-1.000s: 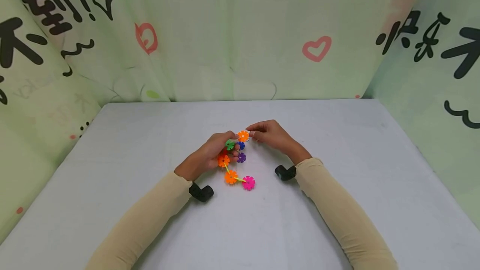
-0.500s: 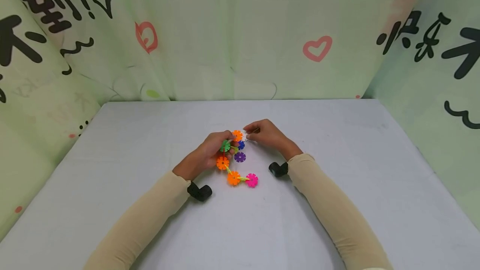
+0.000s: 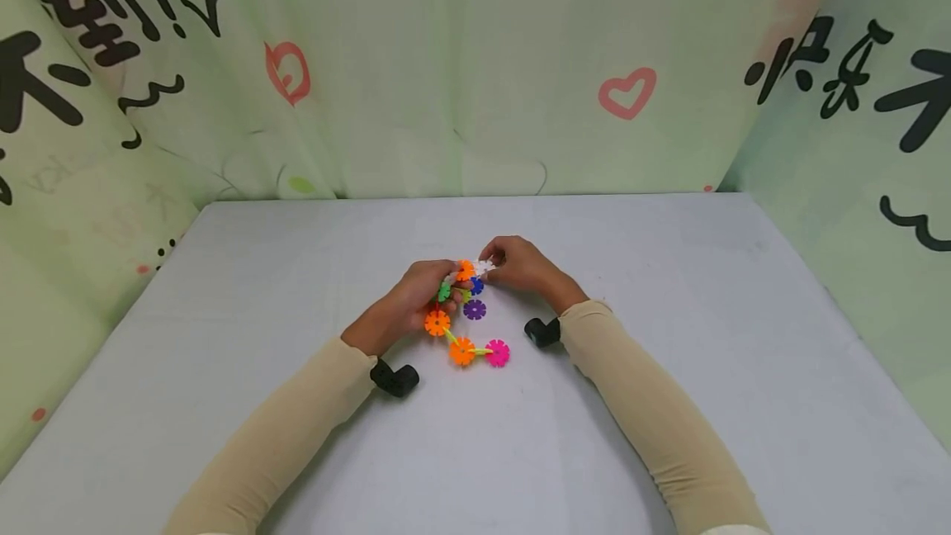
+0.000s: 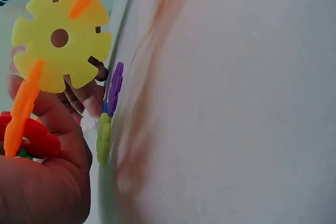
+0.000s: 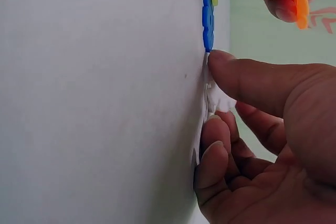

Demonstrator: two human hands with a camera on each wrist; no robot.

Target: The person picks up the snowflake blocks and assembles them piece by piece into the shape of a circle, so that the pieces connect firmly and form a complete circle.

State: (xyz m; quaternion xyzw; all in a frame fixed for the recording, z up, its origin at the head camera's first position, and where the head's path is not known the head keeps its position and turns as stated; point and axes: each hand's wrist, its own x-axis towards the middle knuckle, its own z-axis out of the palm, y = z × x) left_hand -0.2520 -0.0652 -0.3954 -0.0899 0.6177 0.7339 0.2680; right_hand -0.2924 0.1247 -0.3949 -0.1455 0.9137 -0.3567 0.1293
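A chain of interlocking plastic snowflake discs hangs from my left hand (image 3: 416, 294). Finger and thumb of that hand pinch an orange disc (image 3: 465, 271) at the chain's upper end. Lower links include a green disc (image 3: 444, 292), another orange disc (image 3: 437, 323) and a pink disc (image 3: 497, 353). The left wrist view shows a big yellow disc (image 4: 37, 30) and a red disc (image 4: 44, 144) by the palm. My right hand (image 3: 523, 265) pinches a white disc (image 5: 223, 99), partly hidden by its fingers. Right beside that lies a blue disc (image 5: 208, 22); whether they are joined, I cannot tell.
A purple disc (image 3: 475, 310) is near the blue one, with a yellow-green disc (image 4: 103, 139) next to it. The white-covered table (image 3: 631, 403) spreads around the hands. Printed curtains (image 3: 461, 64) enclose the back and both sides.
My right hand has shifted left, and the white disc has come into sight at its fingertips. The pinched orange disc has moved slightly left with the left fingers; the chain has swung a little.
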